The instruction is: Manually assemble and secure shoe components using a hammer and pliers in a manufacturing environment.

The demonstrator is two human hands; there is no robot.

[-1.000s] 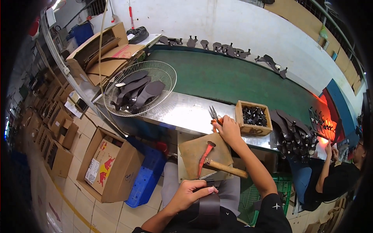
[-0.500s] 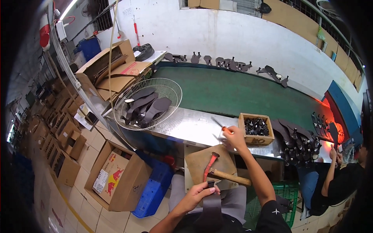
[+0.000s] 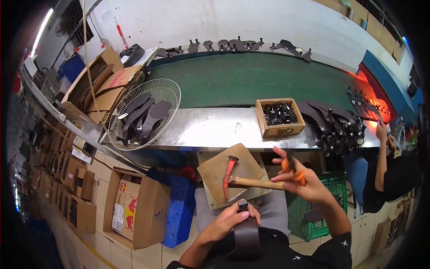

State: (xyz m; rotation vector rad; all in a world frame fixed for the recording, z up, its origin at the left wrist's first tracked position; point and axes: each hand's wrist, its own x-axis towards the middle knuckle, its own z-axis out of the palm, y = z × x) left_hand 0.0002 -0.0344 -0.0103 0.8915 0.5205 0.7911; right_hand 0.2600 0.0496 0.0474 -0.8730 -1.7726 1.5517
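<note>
A dark sole [image 3: 247,237] and orange-handled pliers [image 3: 299,176], held beside the tan board [image 3: 247,164]
Just off the board's near edge, the left hand [image 3: 228,222] pinches the dark sole in its grip; right of the board, the right hand [image 3: 311,188] has its grip curled on the pliers, some fingers spread. A hammer [image 3: 244,180] lies with its red head on the board and its handle running past the right edge toward that hand; whether they touch, I cannot tell. Beyond the board, a wooden box [image 3: 282,130] stands on the metal surface [image 3: 215,130].
</note>
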